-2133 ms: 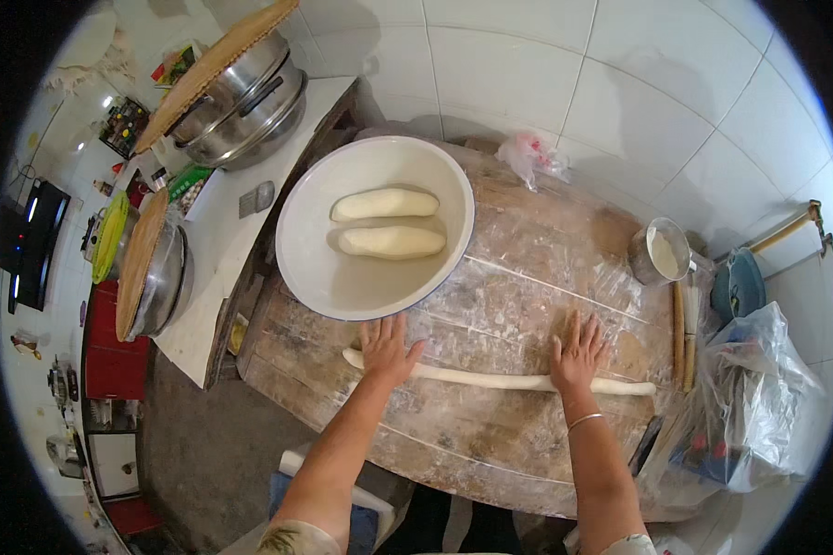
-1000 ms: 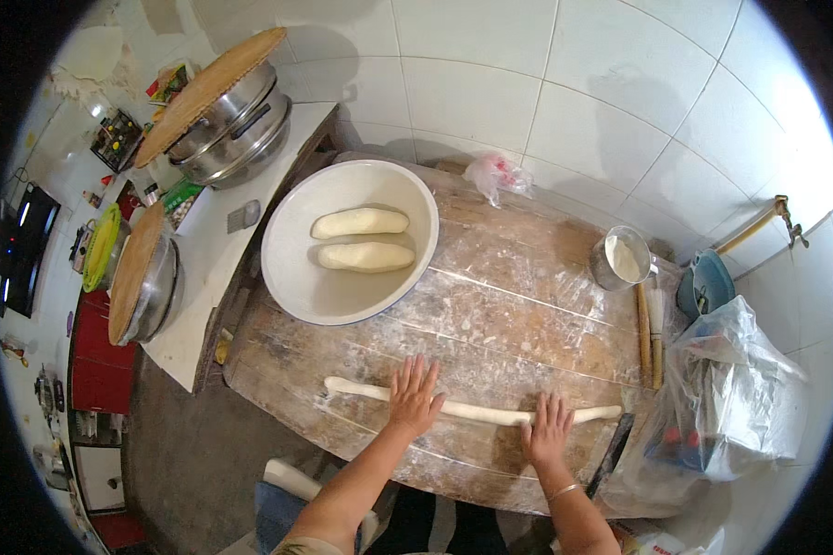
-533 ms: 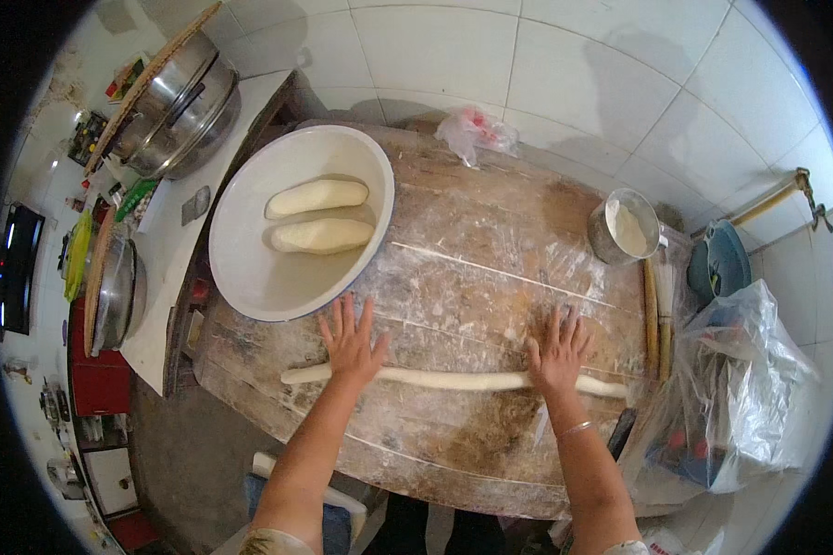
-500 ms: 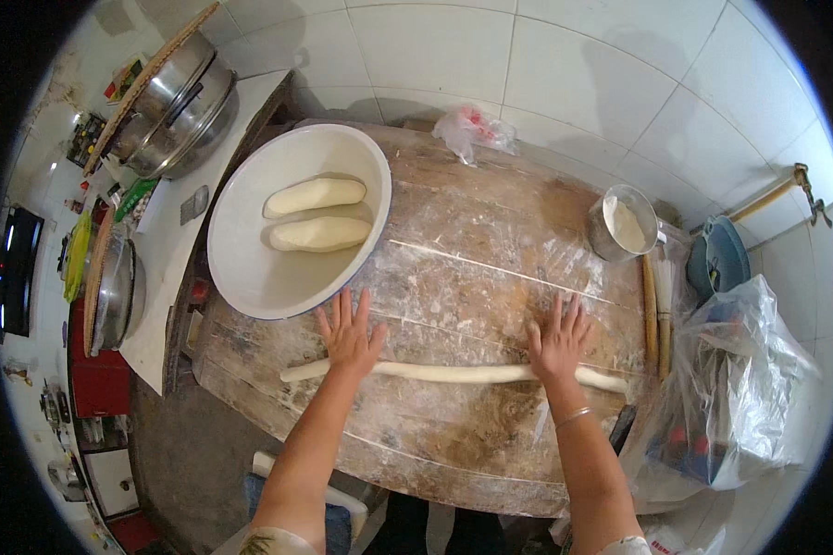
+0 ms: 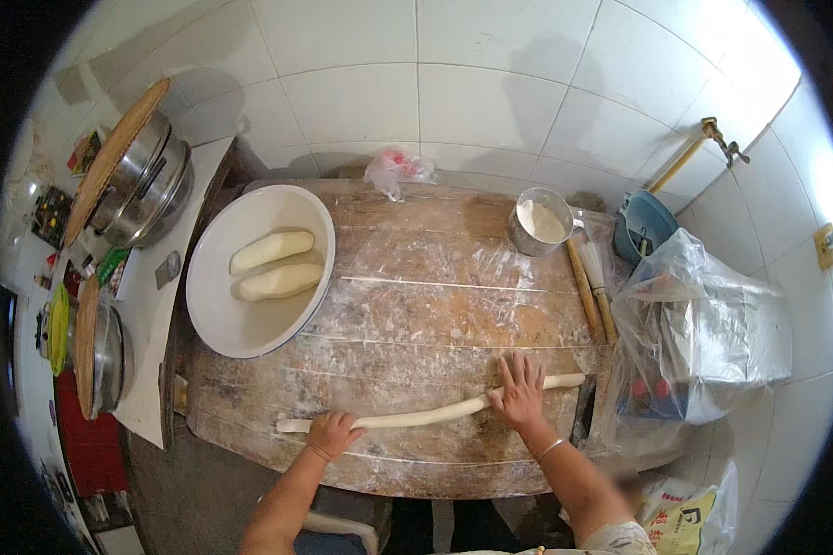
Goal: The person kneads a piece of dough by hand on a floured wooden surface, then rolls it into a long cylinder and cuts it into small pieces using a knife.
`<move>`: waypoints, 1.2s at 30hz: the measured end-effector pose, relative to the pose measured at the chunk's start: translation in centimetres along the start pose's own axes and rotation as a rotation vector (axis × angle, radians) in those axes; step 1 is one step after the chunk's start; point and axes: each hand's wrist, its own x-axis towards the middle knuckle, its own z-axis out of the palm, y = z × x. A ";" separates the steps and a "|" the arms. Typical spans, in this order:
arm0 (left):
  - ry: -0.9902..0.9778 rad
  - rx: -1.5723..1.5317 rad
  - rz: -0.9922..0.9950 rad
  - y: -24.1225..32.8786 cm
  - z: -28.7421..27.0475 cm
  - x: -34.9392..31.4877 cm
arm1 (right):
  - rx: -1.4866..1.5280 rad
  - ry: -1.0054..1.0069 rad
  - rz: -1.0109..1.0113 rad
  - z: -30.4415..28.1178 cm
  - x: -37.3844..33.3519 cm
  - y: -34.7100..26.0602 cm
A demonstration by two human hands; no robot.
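Observation:
A long thin rope of white dough (image 5: 416, 416) lies across the near part of the floured wooden table (image 5: 435, 305), running from lower left up to the right. My left hand (image 5: 331, 433) rests on its left part with the fingers curled over it. My right hand (image 5: 520, 391) lies flat on the rope's right part, fingers spread. A bracelet sits on my right wrist. A big white bowl (image 5: 220, 314) at the table's left holds two oblong dough pieces (image 5: 273, 264).
A metal cup of flour (image 5: 539, 222), a rolling pin (image 5: 583, 289) and a small brush lie at the right. Plastic bags (image 5: 703, 333) crowd the right edge; a blue pot (image 5: 643, 227) stands behind. Stacked metal pots with woven lids (image 5: 125, 180) stand on the left counter. A tiled wall is behind.
The rope has come nearer the table's front edge and now lies slanted. My left hand slid toward its left end and curled; my right hand stays flat on the right part.

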 end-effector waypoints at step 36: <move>-0.233 -0.055 -0.171 13.2 0.3 12.6 | 0.213 0.147 0.052 -2.1 -6.5 4.6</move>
